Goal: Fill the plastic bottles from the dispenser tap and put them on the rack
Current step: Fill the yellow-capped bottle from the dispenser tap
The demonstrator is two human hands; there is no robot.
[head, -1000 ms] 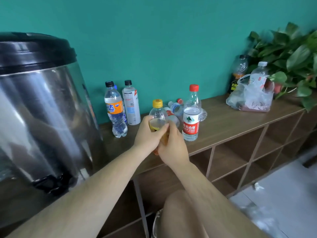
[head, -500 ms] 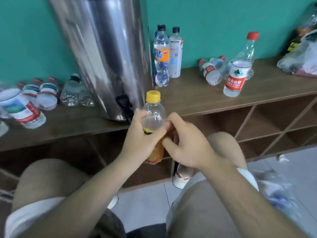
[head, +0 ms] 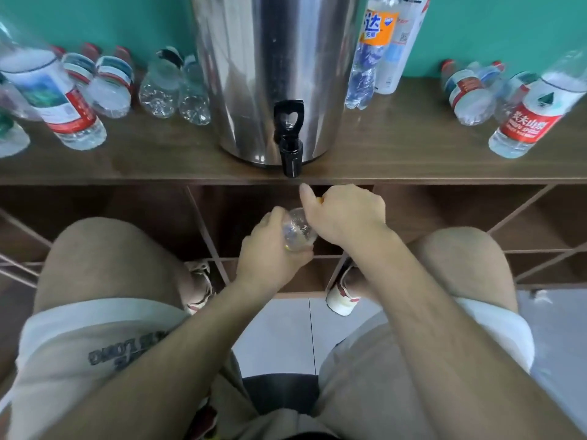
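Head view, looking down at the rack front. The left hand (head: 270, 252) grips a clear bottle (head: 297, 231) round its body, fingers curled about it. The bottle is held in the air in front of the rack's open compartments, below the front edge and just short of the tap (head: 289, 141). The right hand (head: 347, 214) is closed over the bottle's neck, with the thumb pointing up towards the tap. A sliver of yellow cap (head: 320, 200) shows under its curled fingers; whether the cap is still screwed on cannot be told.

The steel dispenser (head: 254, 58) stands at mid-length of the rack (head: 397, 154) top, its base at the front edge. The black tap overhangs that edge.

Just right of the dispenser, near the back edge, an orange-label bottle (head: 368, 49) and a white bottle (head: 400, 42) stand upright, side by side. Towards the right end, small bottles (head: 467, 93) lie on their sides, with a red-label bottle (head: 527, 119) upright just beside them.

Left of the dispenser, clear bottles (head: 171, 87) and labelled bottles (head: 111, 84) lie along the back edge. A large bottle (head: 54, 96) stands near the left end.

A teal wall (head: 508, 27) rises behind the rack. The person's bare knees (head: 108, 258) flank both hands, and two shoes (head: 341, 300) rest on the pale tiled floor (head: 276, 331) at the rack's foot.
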